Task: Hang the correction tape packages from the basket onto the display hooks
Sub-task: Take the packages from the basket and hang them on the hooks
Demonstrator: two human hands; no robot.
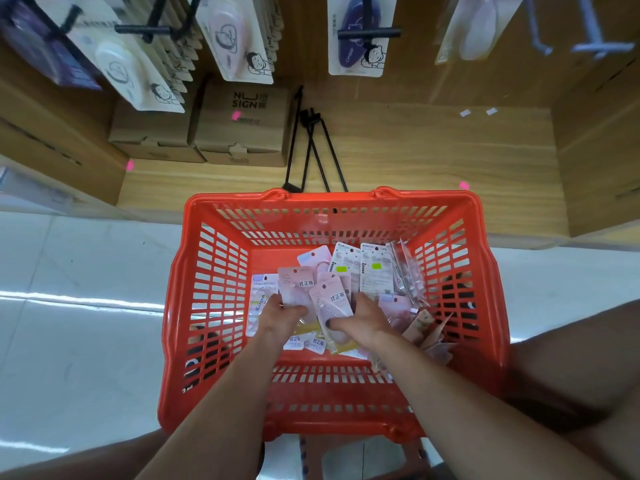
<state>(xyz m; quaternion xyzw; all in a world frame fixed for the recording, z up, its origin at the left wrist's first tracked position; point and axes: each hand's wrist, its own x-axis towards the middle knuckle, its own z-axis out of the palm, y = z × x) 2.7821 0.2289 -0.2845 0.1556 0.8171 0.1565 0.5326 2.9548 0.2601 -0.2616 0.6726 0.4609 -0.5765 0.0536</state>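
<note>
A: Both hands are down in the orange basket [180,258]. The left hand [282,315] pinches a pink correction tape package [297,287] by its lower edge; the right hand [360,315] curls round a second pink package [329,299], thumb across its front.

B: And the rest of the packages?

A: Loose in a heap [367,271] on the basket floor, overlapping, some face down. The basket stands before the wooden shelf [433,150], with the display hooks [369,32] above, several already loaded.

B: How will they handle?

A: Light, I'd judge: stiff card backing with a slick plastic blister. Best held by the card edges, keeping the punched hole at the top free for the hook.
</note>
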